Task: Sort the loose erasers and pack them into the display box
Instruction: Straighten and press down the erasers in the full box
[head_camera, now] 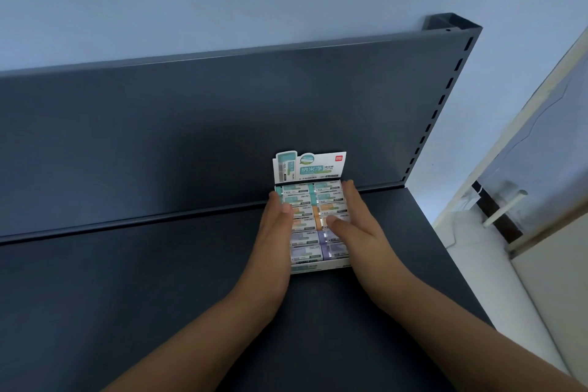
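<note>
A white display box [310, 267] with an upright printed header card [310, 167] sits on the dark shelf, against the back panel. Inside lie erasers in two columns: teal ones [297, 189] at the far end, orange ones [331, 207] in the middle, purple ones [304, 251] nearest me. My left hand [278, 226] lies flat against the box's left side, thumb over the erasers. My right hand [359, 226] presses on the right side, fingers along the edge and thumb resting on the eraser rows. Together they clasp the box.
The dark grey shelf [159, 296] spreads wide to the left and toward me. Its back panel [222, 121] rises behind the box, with a slotted upright [445, 89] at the right. Past the shelf's right edge stand a white roll [496, 280] and a door handle [506, 207].
</note>
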`<state>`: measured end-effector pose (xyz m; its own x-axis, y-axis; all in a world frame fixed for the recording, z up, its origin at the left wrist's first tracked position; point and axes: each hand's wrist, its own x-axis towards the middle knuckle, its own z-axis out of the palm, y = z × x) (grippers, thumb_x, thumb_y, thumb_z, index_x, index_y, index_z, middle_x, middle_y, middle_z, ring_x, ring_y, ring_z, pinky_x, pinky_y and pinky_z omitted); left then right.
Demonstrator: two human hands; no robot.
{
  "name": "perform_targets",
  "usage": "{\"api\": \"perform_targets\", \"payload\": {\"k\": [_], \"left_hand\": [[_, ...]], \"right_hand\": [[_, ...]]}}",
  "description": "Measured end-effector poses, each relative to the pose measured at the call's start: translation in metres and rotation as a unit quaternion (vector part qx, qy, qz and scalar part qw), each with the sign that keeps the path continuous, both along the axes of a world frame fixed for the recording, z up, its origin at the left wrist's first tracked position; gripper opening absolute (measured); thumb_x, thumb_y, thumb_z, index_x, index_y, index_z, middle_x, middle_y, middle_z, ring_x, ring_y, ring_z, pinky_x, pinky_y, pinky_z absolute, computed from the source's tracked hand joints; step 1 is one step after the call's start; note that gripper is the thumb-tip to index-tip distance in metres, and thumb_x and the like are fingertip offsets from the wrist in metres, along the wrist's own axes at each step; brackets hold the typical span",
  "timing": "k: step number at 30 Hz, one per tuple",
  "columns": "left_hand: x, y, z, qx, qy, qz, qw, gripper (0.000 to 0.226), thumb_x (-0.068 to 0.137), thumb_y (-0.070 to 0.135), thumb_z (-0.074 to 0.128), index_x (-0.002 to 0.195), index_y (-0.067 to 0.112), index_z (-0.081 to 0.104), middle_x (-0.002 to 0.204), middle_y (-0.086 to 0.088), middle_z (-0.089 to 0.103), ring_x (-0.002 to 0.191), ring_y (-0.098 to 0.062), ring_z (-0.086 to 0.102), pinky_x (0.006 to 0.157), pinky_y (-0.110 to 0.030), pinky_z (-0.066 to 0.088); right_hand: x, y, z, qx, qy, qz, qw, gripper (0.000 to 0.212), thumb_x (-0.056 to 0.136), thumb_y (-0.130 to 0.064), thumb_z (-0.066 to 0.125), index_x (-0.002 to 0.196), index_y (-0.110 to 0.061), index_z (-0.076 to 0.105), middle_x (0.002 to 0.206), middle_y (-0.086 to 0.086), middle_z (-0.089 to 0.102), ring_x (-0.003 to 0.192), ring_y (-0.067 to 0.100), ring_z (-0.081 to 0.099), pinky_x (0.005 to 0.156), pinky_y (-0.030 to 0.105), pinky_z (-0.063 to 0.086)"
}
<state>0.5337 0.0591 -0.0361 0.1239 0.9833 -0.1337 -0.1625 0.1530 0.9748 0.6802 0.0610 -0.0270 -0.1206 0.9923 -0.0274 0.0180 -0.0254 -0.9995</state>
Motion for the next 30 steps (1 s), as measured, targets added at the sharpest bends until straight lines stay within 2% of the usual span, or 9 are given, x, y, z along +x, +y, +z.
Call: {"api": "perform_targets", "payload": {"k": [4, 7, 11, 16, 20, 23, 26, 28, 30], "left_hand": [[0.003, 0.002, 0.003, 0.018, 0.02, 0.046, 0.999, 0.031, 0.107, 0.02, 0.043, 0.133, 0.031, 0.054, 0.121, 0.008, 0.071, 0.109, -0.01, 0.069, 0.084, -0.024, 0.058], [0.008, 0.003, 0.003, 0.008, 0.032, 0.101, 0.994, 0.032, 0.105, 0.01, 0.043, 0.126, 0.027, 0.061, 0.112, 0.005, 0.074, 0.101, -0.015, 0.072, 0.076, -0.027, 0.059], [0.014, 0.004, 0.002, 0.008, 0.05, 0.125, 0.991, 0.047, 0.099, -0.003, 0.041, 0.125, 0.029, 0.063, 0.112, 0.006, 0.074, 0.1, -0.013, 0.072, 0.078, -0.026, 0.059], [0.016, 0.004, 0.004, 0.012, 0.057, 0.144, 0.988, 0.049, 0.098, -0.006, 0.04, 0.124, 0.028, 0.064, 0.11, 0.007, 0.074, 0.098, -0.011, 0.072, 0.073, -0.019, 0.057], [0.013, 0.002, 0.007, -0.002, 0.047, 0.128, 0.991, 0.043, 0.101, 0.0, 0.041, 0.125, 0.028, 0.063, 0.111, 0.006, 0.074, 0.097, -0.012, 0.073, 0.072, -0.023, 0.058], [0.003, 0.0, 0.009, -0.001, 0.058, 0.094, 0.994, 0.03, 0.104, 0.013, 0.045, 0.121, 0.031, 0.063, 0.11, 0.008, 0.074, 0.1, -0.012, 0.072, 0.081, -0.028, 0.058], [-0.014, -0.001, -0.001, 0.107, 0.214, 0.021, 0.971, 0.028, 0.097, 0.035, 0.053, 0.125, 0.042, 0.057, 0.122, 0.019, 0.065, 0.119, -0.009, 0.06, 0.1, -0.038, 0.049], [-0.024, -0.003, -0.012, 0.153, 0.352, -0.044, 0.922, 0.056, 0.085, 0.052, 0.061, 0.137, 0.044, 0.043, 0.134, 0.026, 0.052, 0.134, -0.009, 0.044, 0.111, -0.043, 0.041], [-0.029, -0.003, -0.021, 0.153, 0.447, -0.088, 0.877, 0.102, 0.072, 0.067, 0.068, 0.153, 0.036, 0.016, 0.154, 0.02, 0.032, 0.148, -0.012, 0.023, 0.121, -0.046, 0.024]], "right_hand": [[-0.004, 0.008, -0.003, -0.029, 0.009, -0.064, 0.997, 0.042, 0.103, -0.007, 0.047, 0.123, -0.043, 0.057, 0.116, -0.018, 0.071, 0.109, 0.009, 0.068, 0.094, 0.031, 0.053], [-0.011, 0.01, -0.006, -0.044, -0.02, -0.105, 0.993, 0.042, 0.101, -0.012, 0.049, 0.132, -0.039, 0.056, 0.118, -0.014, 0.071, 0.107, 0.012, 0.07, 0.098, 0.043, 0.054], [-0.012, 0.009, -0.005, -0.022, -0.048, -0.12, 0.991, 0.046, 0.097, -0.005, 0.046, 0.122, -0.041, 0.061, 0.114, -0.016, 0.072, 0.105, 0.01, 0.07, 0.096, 0.042, 0.055], [-0.016, 0.007, -0.004, 0.005, -0.082, -0.135, 0.987, 0.049, 0.095, -0.004, 0.048, 0.117, -0.045, 0.062, 0.11, -0.021, 0.071, 0.101, 0.004, 0.07, 0.092, 0.039, 0.057], [-0.012, 0.005, 0.001, -0.018, -0.048, -0.114, 0.992, 0.046, 0.1, -0.01, 0.05, 0.106, -0.056, 0.057, 0.108, -0.028, 0.07, 0.103, 0.003, 0.069, 0.099, 0.04, 0.053], [-0.001, 0.0, 0.007, -0.027, -0.049, -0.064, 0.996, 0.043, 0.103, -0.019, 0.053, 0.094, -0.061, 0.053, 0.101, -0.039, 0.066, 0.103, -0.003, 0.067, 0.101, 0.036, 0.052], [0.015, -0.007, 0.007, 0.029, -0.203, 0.019, 0.979, 0.036, 0.098, -0.037, 0.06, 0.119, -0.062, 0.047, 0.12, -0.032, 0.063, 0.117, -0.001, 0.059, 0.108, 0.039, 0.043], [0.026, -0.008, -0.002, 0.063, -0.342, 0.078, 0.934, 0.068, 0.085, -0.052, 0.069, 0.142, -0.053, 0.032, 0.141, -0.025, 0.049, 0.135, 0.003, 0.043, 0.119, 0.046, 0.027], [0.032, -0.007, -0.01, 0.043, -0.403, 0.121, 0.906, 0.113, 0.072, -0.061, 0.076, 0.152, -0.051, -0.003, 0.163, -0.022, 0.014, 0.151, 0.003, 0.006, 0.126, 0.039, 0.002]]}}
